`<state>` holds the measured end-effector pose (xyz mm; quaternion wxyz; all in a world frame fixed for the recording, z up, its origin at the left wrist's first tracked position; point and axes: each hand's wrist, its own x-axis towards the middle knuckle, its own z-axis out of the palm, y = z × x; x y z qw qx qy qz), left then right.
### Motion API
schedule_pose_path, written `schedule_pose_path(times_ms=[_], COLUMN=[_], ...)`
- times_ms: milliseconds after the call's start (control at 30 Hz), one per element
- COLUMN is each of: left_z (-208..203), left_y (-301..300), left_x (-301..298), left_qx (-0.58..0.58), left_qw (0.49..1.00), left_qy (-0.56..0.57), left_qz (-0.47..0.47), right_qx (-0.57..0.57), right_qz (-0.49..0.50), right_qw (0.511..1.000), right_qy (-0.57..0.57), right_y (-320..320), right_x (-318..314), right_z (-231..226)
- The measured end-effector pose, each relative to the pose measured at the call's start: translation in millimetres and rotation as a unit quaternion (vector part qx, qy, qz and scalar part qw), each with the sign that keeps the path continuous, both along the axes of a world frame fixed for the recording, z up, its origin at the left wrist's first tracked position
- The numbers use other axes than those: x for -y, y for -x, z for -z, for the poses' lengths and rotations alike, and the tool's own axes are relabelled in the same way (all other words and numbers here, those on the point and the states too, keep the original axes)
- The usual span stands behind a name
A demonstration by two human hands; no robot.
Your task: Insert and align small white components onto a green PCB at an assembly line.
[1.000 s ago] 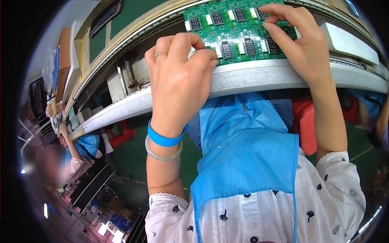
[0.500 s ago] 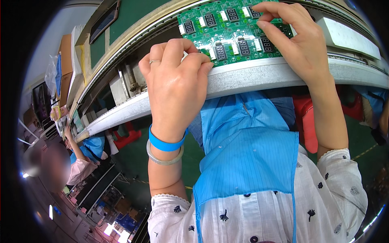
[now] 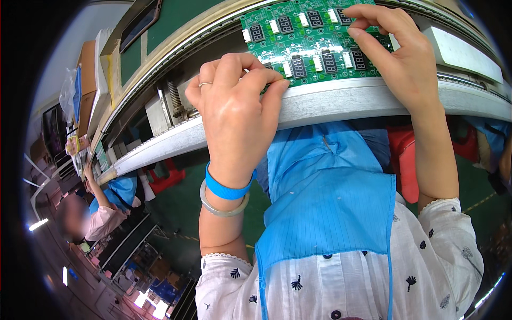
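A green circuit board panel [image 3: 314, 45] lies on a conveyor rail, carrying two rows of black digit displays [image 3: 329, 63] and white connectors [image 3: 288, 69]. At its near left corner my left hand [image 3: 234, 104] is closed, thumb and forefinger pinched together at the board's edge. That hand partly covers the leftmost near display. Over the right part of the panel, my right hand [image 3: 402, 58] is open, holding nothing visible. Its forefinger reaches to a far-row display, and the thumb stays apart from it, above the board.
A metal rail [image 3: 341, 98] runs along the near side, in front of my blue apron [image 3: 325, 218]. To the right lies a white block [image 3: 461, 53]. A spring [image 3: 173, 98] shows left of my left hand. Another person [image 3: 109, 213] works at far left. Red stools [image 3: 402, 160] stand below.
The board and both hands appear slightly farther right in the picture, as does the white block. A bit more of the display beside my left hand shows. My finger poses hardly differ.
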<state>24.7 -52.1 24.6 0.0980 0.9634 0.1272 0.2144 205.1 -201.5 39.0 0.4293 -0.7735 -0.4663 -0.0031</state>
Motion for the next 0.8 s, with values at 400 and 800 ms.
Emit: schedule_pose_path(times_ms=[400, 800], left_z=[3, 3], left_y=[-1, -2], left_x=[2, 0], left_qx=[0.007, 0.019], left_qw=[1.0, 0.998], left_qy=[-0.021, -0.055], left_qz=[0.014, 0.018], right_qx=[-0.012, 0.157], right_qz=[0.005, -0.183], right_qw=[1.0, 0.969], right_qy=[0.002, 0.048], right_y=[-1, 2], right_x=[1, 3], right_z=[1, 11])
